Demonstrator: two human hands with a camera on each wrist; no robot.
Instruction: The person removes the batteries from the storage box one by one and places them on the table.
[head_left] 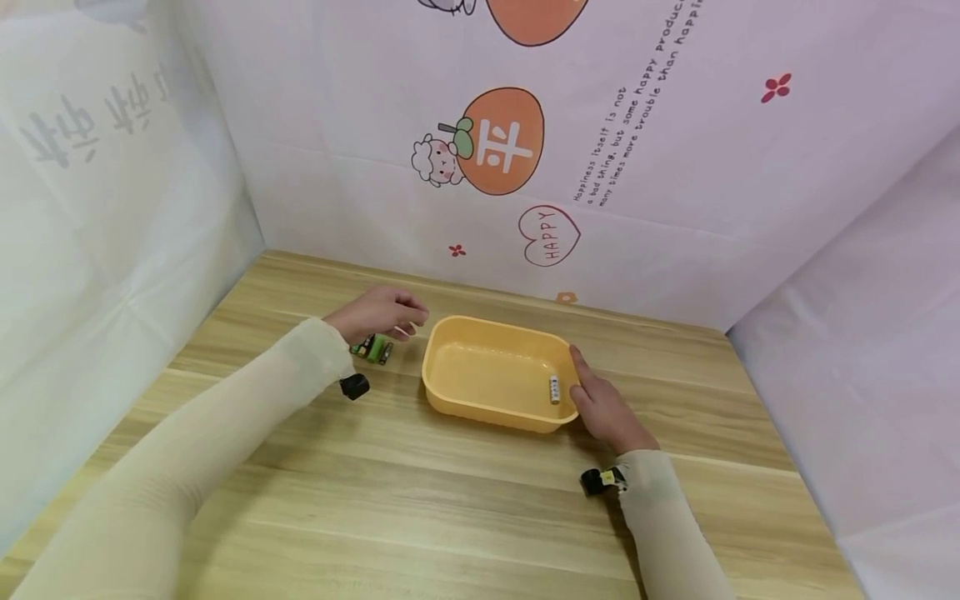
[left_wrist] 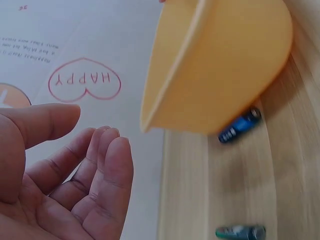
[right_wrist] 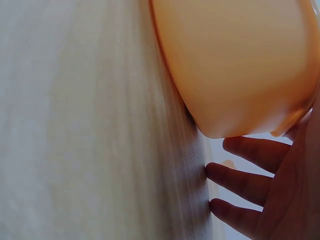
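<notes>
A yellow plastic basin [head_left: 495, 412] stands on the wooden table, and a small white battery [head_left: 554, 390] lies inside near its right end. My right hand [head_left: 604, 408] holds the basin's right rim, thumb over the edge; in the right wrist view its other fingers [right_wrist: 240, 182] spread out beside the outer wall. Left of the basin hovers my left hand [head_left: 382, 315], fingers loosely bent with nothing visible between them. Below it several green batteries [head_left: 375, 348] lie on the table, partly hidden by the wrist. The left wrist view shows a blue battery [left_wrist: 240, 125] beside the basin and a green one [left_wrist: 241, 232].
A white printed sheet [head_left: 660, 208] hangs along the back edge of the table [head_left: 420, 500]. More white sheeting [head_left: 112, 208] stands at the left, and another sheet [head_left: 870, 350] at the right. Each wrist carries a small black camera [head_left: 355, 386].
</notes>
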